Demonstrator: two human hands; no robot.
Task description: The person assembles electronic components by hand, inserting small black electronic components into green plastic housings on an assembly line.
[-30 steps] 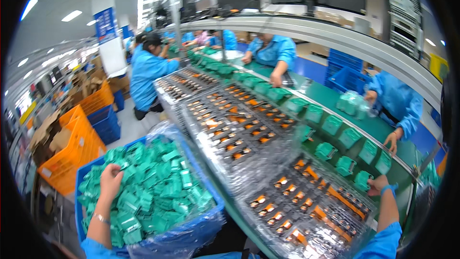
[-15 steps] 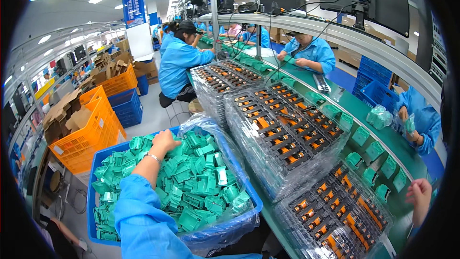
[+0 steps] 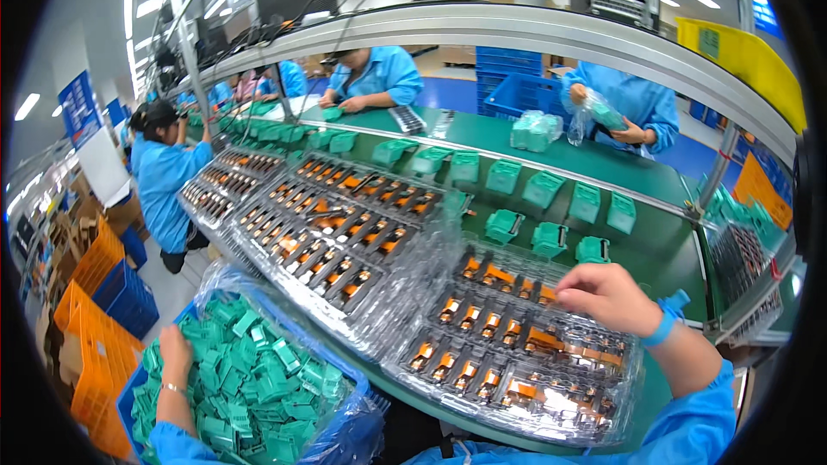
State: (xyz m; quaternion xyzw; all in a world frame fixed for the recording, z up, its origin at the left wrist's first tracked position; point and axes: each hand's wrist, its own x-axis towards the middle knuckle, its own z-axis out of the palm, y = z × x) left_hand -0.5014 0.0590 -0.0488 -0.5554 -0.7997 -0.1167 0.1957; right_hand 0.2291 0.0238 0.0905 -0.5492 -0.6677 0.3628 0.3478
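Housings of green moulded plastic [image 3: 237,387] fill a blue, film-lined bin [image 3: 351,429] by the left hand [image 3: 176,353], its grip unclear; the right hand [image 3: 613,295], curled, is over orange-and-black parts [image 3: 469,318] in a clear plastic tray [image 3: 482,414], whether grasping one I cannot tell.

The bare left hand [image 3: 177,351] merges with the heaped green plastic housings [image 3: 258,379]; whether its fingers grip one cannot be told. The bare right hand [image 3: 607,297] covers part of the near clear plastic tray [image 3: 465,402], and its grasp is unclear too. The lower edge cuts off the rectangular blue plastic bin [image 3: 127,413]. The long pale metal beam [image 3: 482,30] hides the head of the blue-sleeved co-worker [image 3: 633,103] on the far right. Farther left, distant workers are too small to make out.
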